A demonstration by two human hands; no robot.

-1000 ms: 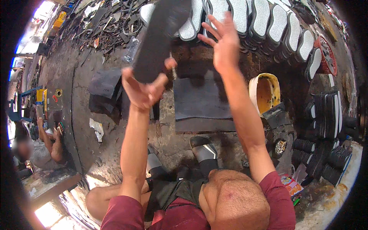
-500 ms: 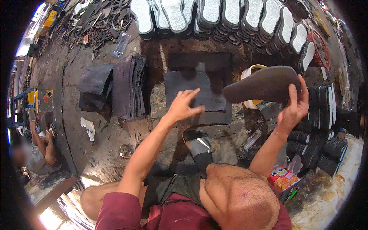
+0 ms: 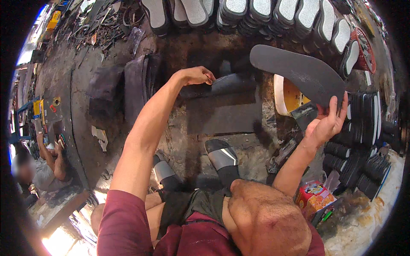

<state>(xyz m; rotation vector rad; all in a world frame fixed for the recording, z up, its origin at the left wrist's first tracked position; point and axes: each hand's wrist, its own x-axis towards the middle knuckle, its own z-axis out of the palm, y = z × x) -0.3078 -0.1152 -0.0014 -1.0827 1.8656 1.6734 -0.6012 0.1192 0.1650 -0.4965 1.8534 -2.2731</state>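
My right hand (image 3: 326,123) grips a dark foam sole (image 3: 299,68) by its narrower end. The sole is raised over a white-rimmed tub (image 3: 279,96) with a yellow inside and partly covers it. With its fingers pinched together, my left hand (image 3: 198,76) holds the edge of a thin dark sheet (image 3: 232,83), which looks like rubber. That sheet is lifted and bent away from a flat dark sheet (image 3: 224,115) on the floor in front of my feet.
Stacks of soles with pale tops (image 3: 260,10) line the far side. Dark folded sheets (image 3: 139,87) lie to the left, scraps (image 3: 102,30) beyond. More soles (image 3: 363,119) stand at the right, near a red basket (image 3: 365,51). A seated person (image 3: 49,170) is at far left.
My left hand has moved away from me and closed on the sheet's edge, which is now raised. The sole in my right hand has swung up, its broad end now pointing to the far left.
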